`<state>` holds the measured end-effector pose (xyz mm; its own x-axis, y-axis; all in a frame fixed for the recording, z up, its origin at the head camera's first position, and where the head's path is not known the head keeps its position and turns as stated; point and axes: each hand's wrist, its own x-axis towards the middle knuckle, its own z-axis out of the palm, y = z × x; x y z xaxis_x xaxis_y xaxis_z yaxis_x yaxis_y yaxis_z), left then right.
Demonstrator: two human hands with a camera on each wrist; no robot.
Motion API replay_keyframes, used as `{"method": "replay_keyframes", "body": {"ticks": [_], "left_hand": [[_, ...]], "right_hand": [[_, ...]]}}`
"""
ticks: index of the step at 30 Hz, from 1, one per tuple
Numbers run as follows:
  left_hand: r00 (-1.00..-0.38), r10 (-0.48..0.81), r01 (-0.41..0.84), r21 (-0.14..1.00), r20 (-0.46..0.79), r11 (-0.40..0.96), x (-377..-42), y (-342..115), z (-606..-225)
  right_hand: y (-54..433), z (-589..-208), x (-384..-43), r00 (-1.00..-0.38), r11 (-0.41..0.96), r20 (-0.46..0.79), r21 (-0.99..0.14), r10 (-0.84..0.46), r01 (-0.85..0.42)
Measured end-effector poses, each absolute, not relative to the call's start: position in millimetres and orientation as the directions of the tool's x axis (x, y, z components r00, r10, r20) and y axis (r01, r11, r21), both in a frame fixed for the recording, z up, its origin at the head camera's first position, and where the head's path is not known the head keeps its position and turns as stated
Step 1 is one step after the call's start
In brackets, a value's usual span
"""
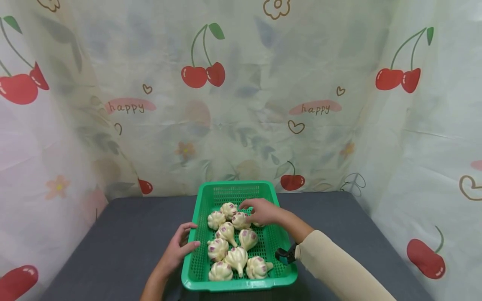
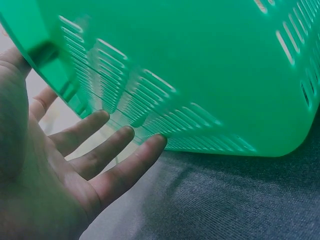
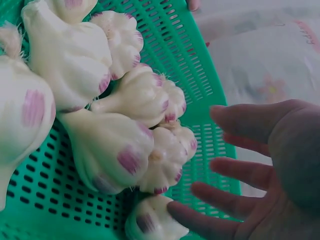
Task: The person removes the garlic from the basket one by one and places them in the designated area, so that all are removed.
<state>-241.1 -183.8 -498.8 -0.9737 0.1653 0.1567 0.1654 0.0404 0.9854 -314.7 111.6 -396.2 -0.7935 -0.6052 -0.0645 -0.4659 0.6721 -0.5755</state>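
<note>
A green plastic basket (image 1: 241, 285) holds several garlic bulbs (image 1: 236, 258), whitish with purple patches. My left hand (image 1: 177, 246) is at the basket's left side, with thumb and index fingertips at the rim. In the left wrist view, the other fingers (image 2: 120, 175) of that hand extend loosely along the slotted outer wall. My right hand (image 1: 263, 211) reaches over the right side of the basket, above the far bulbs. Its fingers are spread with nothing between them in the right wrist view, and one fingertip overlaps a lower bulb (image 3: 155, 219).
The basket stands on a dark grey tabletop (image 1: 143, 234). Behind and at both sides hangs a pale curtain (image 1: 241, 138) printed with cherries and hearts. A dark wrist strap (image 1: 286, 255) sits by the right sleeve (image 1: 339, 263), close over the basket's right rim.
</note>
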Motion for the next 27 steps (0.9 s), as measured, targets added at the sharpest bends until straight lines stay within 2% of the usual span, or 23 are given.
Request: {"method": "replay_keyframes", "body": {"ticks": [10,15,22,27], "left_hand": [[-0.976,0.164,0.155,0.987,0.147,0.039,-241,-184,-498],[-0.976,0.160,0.159,0.986,0.149,0.051,-242,-185,-499],[-0.977,0.161,0.150,0.988,0.141,0.047,-242,-185,-498],[-0.979,0.162,0.137,0.989,0.127,0.053,-241,-186,-497]], "right_hand": [[98,-400,-316,-0.706,0.702,-0.315,-0.615,-0.635,-0.358],[93,-403,-319,-0.692,0.741,-0.407,-0.611,-0.596,-0.279],[87,-410,-321,-0.637,0.785,-0.526,-0.581,-0.563,-0.214],[82,-414,-319,-0.600,0.824,-0.591,-0.518,-0.539,-0.231]]}}
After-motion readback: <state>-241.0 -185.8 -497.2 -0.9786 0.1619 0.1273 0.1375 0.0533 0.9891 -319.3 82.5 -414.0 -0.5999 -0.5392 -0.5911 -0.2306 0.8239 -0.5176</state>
